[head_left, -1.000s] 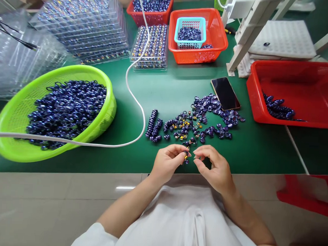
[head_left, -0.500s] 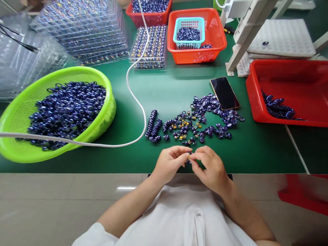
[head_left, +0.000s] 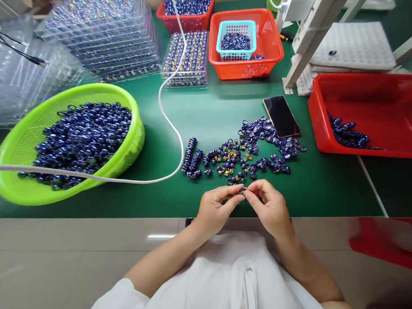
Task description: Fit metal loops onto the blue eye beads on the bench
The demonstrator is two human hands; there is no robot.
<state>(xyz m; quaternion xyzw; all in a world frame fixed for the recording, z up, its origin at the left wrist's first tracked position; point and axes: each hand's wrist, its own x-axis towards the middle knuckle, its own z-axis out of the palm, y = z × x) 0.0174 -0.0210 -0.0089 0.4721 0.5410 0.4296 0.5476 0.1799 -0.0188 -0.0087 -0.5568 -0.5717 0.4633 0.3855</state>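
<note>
Between my fingertips is a small dark blue metallic piece [head_left: 243,190] with a hint of gold on it; its exact kind is too small to make out. My left hand [head_left: 216,206] pinches it from the left, thumb and forefinger closed. From the other side my right hand [head_left: 269,206] grips it with thumb and fingertips. Just beyond the hands lies a scatter of similar shiny blue pieces [head_left: 261,129], some joined to gold-coloured parts [head_left: 231,154]. Left of these, blue rings lie stacked in short rows [head_left: 189,155].
A green basket [head_left: 136,134] full of blue ring-like pieces stands left, crossed by a white cable [head_left: 167,115]. A phone [head_left: 281,115] lies beside the scatter. Red bins [head_left: 313,115], an orange basket [head_left: 225,73] and stacked clear trays [head_left: 128,43] surround the work area. A white post [head_left: 306,45] rises at the back.
Both hands have shifted slightly, the piece turning and rising a little between them. My right fingers have closed in around it, thumb now against its near side.
</note>
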